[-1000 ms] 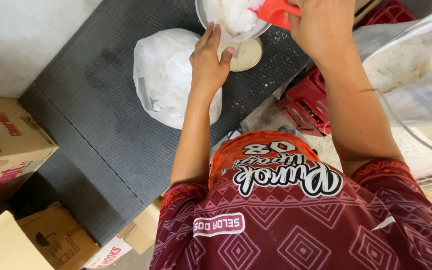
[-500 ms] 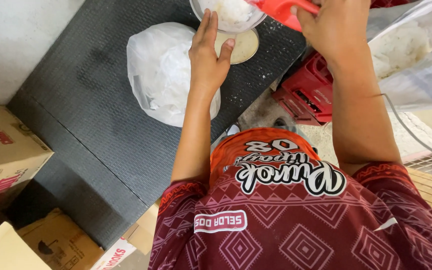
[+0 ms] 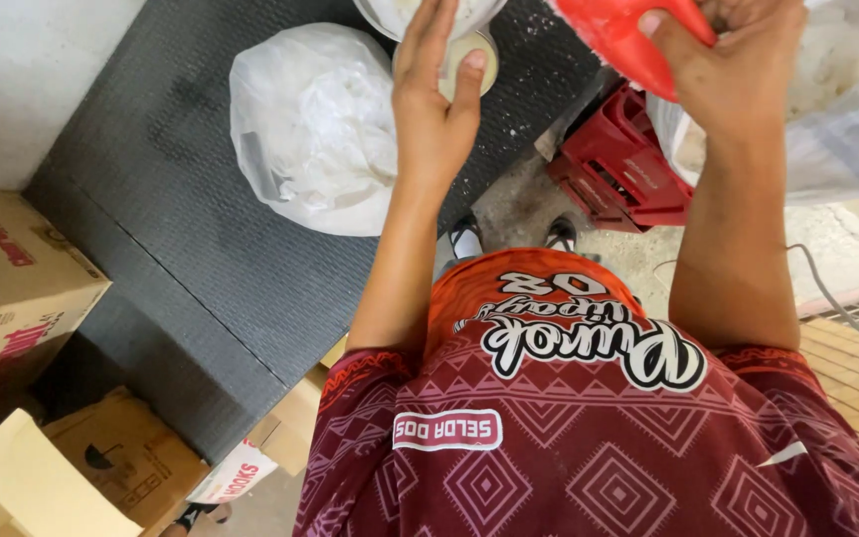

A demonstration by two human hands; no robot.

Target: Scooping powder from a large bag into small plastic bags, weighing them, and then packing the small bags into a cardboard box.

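Observation:
My left hand (image 3: 434, 104) reaches forward with its fingers spread against the rim of a metal bowl (image 3: 474, 12) of white powder at the top edge. Under the bowl a small round cream lid or cup (image 3: 479, 68) shows. My right hand (image 3: 738, 70) grips a red plastic scoop (image 3: 613, 35), held up at the top right next to a large clear bag of white powder (image 3: 837, 109). Left of my left arm, a tied white plastic bag (image 3: 310, 129) lies on the dark ribbed mat (image 3: 181, 239).
A red plastic crate (image 3: 623, 169) stands on the concrete floor below the scoop. Cardboard boxes (image 3: 12, 278) are stacked at the left and bottom left. A cable (image 3: 837, 308) runs by a yellow tiled strip at the right. My feet show beneath my shirt.
The view has tilted down, so the bowl has slid mostly out of the top edge. My right hand with the red scoop has moved right, away from the bowl toward the clear bag.

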